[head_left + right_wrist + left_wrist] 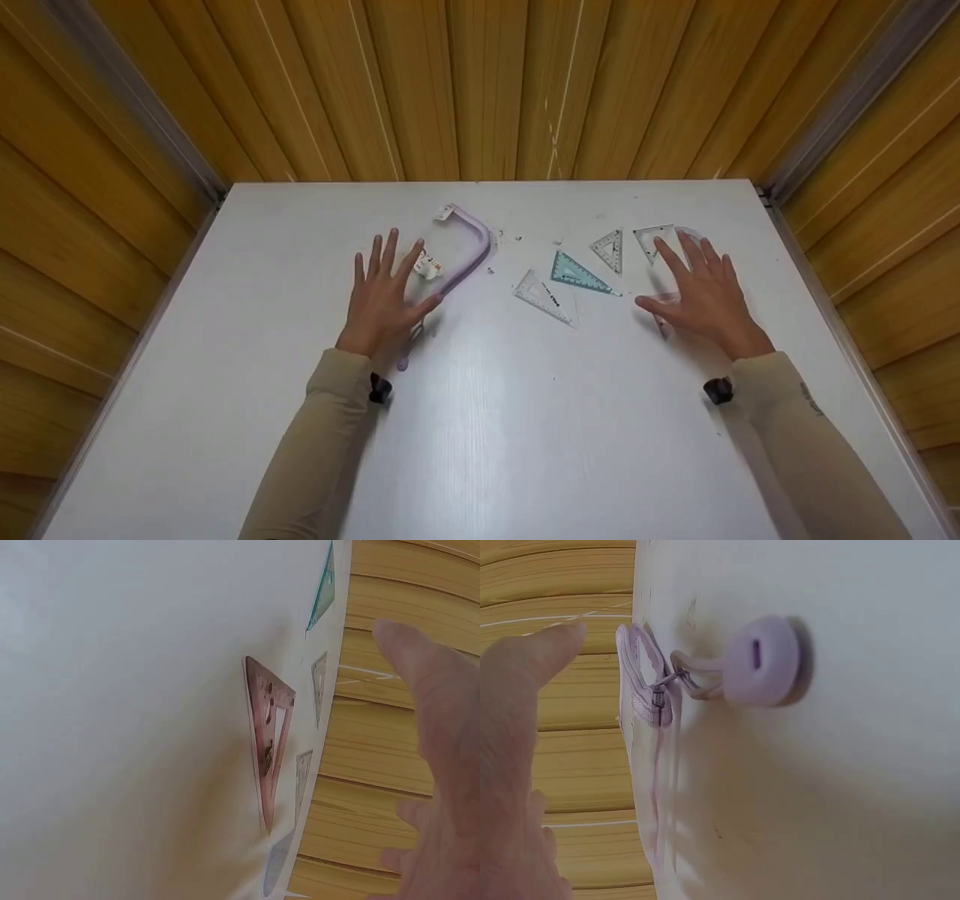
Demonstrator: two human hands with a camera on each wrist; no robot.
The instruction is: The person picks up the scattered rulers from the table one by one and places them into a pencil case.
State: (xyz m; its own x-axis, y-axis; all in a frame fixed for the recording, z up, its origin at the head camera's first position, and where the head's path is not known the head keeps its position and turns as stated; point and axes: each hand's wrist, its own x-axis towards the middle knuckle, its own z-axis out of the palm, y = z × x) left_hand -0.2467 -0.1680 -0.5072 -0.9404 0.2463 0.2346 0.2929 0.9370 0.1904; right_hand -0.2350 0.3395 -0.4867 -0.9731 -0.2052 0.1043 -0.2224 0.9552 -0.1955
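My left hand (pixel 382 304) is spread with its fingers apart, over the near side of a lilac-edged item (pixel 480 232) that looks like a clear zip pouch with printed patches. Its zip slider and lilac pull (pixel 761 664) show large in the left wrist view. Fingers also spread, my right hand (pixel 705 304) hovers over a pink set square (pixel 264 716), mostly hidden in the head view. Past its fingertips lie a clear set square (pixel 643 234) and a clear rounded piece (pixel 688 231), perhaps a protractor. Neither hand holds anything.
Between the hands lie a teal set square (pixel 574 274), a larger clear one (pixel 531 285) and a small clear one (pixel 615 259). Small scraps (pixel 518 238) dot the white table (pixel 480 450). Yellow wood-look panels (pixel 487 90) stand behind and on both sides.
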